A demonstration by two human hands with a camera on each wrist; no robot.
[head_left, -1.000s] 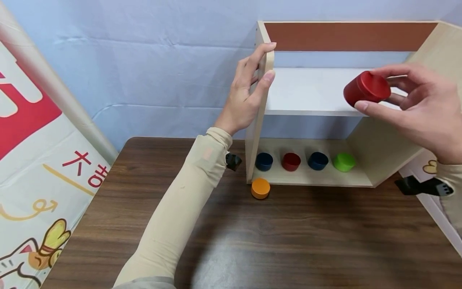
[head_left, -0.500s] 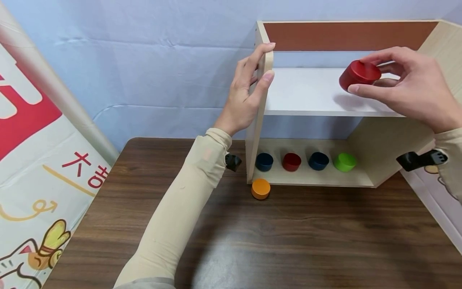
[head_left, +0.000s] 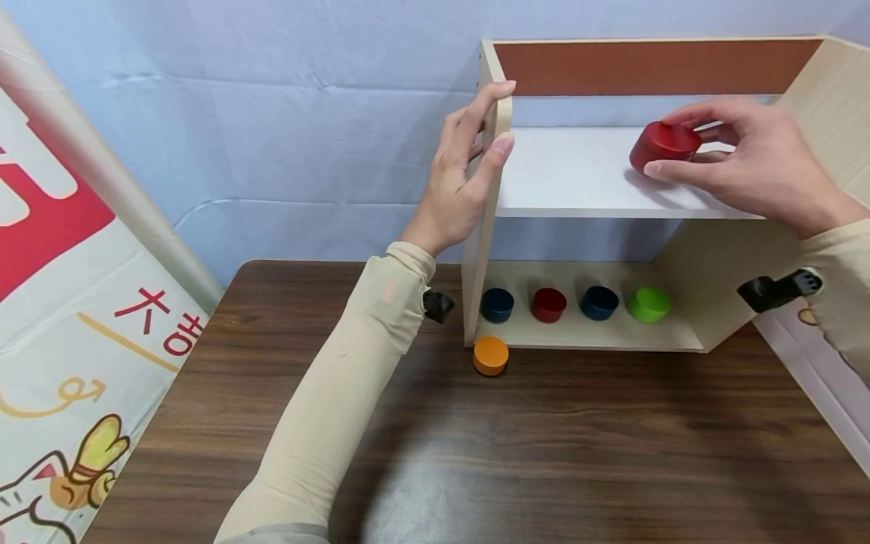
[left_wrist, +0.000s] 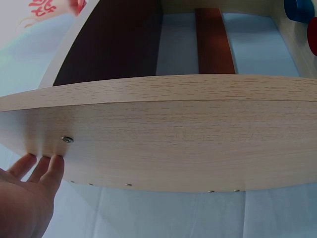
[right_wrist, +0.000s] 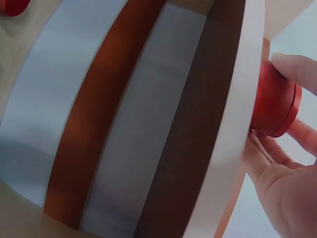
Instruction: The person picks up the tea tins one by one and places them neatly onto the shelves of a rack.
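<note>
A light wooden shelf unit stands on the brown table. My left hand grips the front edge of its left side panel, thumb inside and fingers outside; the left wrist view shows that side panel with fingertips against it. My right hand holds a red cylinder, tilted, low over the white upper shelf board; I cannot tell whether it touches. In the right wrist view the red cylinder sits between my fingers behind the board's edge.
On the bottom board stand a dark blue cylinder, a red one, another dark blue one and a green one. An orange cylinder lies on the table before the unit. A printed banner leans at left.
My right hand has carried the red cylinder left and down, from in front of the unit to just over the upper shelf board. The left hand has stayed on the side panel.
</note>
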